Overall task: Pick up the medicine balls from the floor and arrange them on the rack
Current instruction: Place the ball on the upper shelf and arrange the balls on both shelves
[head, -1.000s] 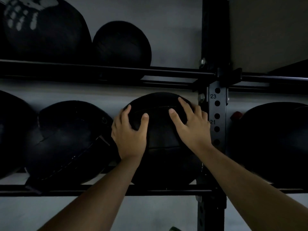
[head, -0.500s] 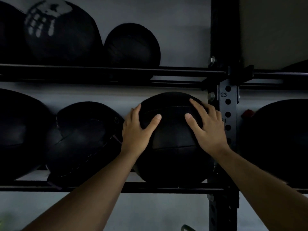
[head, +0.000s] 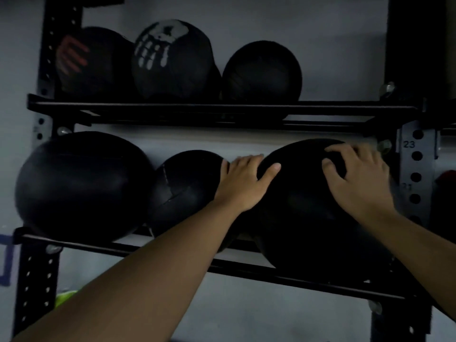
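Six medicine balls (head: 84, 186) fill two rack (head: 222, 111) shelves.

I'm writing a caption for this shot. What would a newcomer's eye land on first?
First, the two bare hands, left hand and right hand, spread flat on a big black ball at the right end of the lower shelf. Next, the skull ball, its white print bright among dark balls in the middle of the upper shelf.

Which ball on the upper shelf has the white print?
The middle black medicine ball of three: it bears a white hand-and-skull print. The left black ball shows red stripes; the right black ball is plain.
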### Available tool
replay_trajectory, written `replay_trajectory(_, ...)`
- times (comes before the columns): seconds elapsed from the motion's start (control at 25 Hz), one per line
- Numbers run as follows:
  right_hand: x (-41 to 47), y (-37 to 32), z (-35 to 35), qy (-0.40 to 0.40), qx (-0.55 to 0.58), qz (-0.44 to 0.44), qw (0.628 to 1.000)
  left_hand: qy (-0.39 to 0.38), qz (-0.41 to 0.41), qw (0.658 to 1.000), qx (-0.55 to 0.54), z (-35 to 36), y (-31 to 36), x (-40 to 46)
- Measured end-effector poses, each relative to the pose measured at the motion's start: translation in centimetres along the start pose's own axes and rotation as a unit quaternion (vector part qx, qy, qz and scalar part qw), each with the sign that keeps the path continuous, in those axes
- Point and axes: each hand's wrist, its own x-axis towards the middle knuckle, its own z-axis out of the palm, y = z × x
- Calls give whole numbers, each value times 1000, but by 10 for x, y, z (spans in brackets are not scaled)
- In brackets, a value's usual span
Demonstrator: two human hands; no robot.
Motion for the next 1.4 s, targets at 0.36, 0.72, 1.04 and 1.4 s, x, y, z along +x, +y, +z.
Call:
replay_trajectory(0.36, 25, -168, 108, -202, 92, -4, 975, 30, -285, 954, -83, -85, -154, 9)
replay_trajectory(0.72, 46, -199, 196, -173, 127, 196, 957, -5, -355, 898, -260, -72, -208, 52)
replay_trajectory(1.04, 19, -206, 181, -150, 151, 186, 959, -69, -228, 942, -238, -85, -216, 89)
replay_trajectory(1.4, -29, -174, 179, -265, 2, -68, 962, -154, -238, 905, -318, -82, -229, 110)
